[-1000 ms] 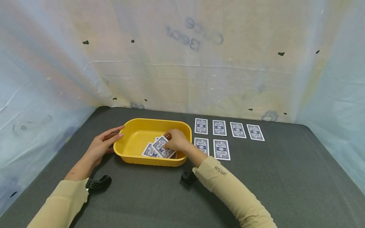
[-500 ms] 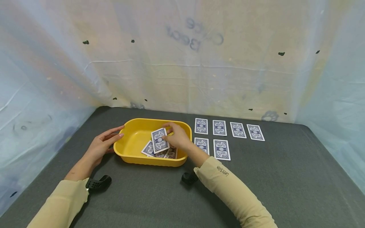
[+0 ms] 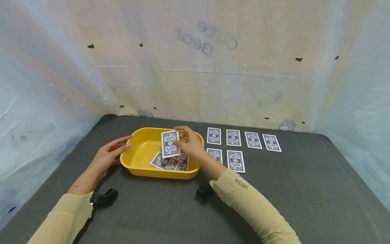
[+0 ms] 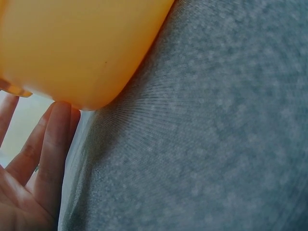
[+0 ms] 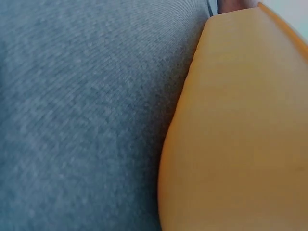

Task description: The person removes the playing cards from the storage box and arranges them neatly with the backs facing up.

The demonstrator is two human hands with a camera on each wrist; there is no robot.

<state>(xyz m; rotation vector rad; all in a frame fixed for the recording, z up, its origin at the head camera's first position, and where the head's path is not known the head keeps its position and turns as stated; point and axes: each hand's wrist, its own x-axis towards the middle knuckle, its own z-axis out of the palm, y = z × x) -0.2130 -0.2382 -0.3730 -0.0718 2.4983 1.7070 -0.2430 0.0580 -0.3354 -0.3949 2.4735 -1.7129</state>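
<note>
My right hand [image 3: 191, 144] pinches a blue-and-white playing card [image 3: 170, 144], its patterned back showing, over the yellow plastic tub [image 3: 163, 173]. Beneath it, several more cards [image 3: 166, 162] lie overlapping, backs up, on the tub's floor near the front right. At the tub's left end is my left hand [image 3: 108, 156], thumb and index fingertip at the rim. In the left wrist view, the fairly straight fingers [image 4: 54, 144] of that hand touch the tub's outer wall [image 4: 82, 53]. The right wrist view has the tub's outer side [image 5: 236, 125] but not the right hand or its card.
To the right of the tub, several cards lie back up in a far row [image 3: 234, 138]. Two more [image 3: 236, 161] form a nearer row, one partly behind the right hand. Grey cloth [image 3: 152, 210] covers the table, and plastic sheeting [image 3: 195, 88] hangs behind and at the sides.
My right hand has lifted one card off the pile in the tub, upward and slightly left, turning it nearly upright. The left hand has stayed at the tub's end.
</note>
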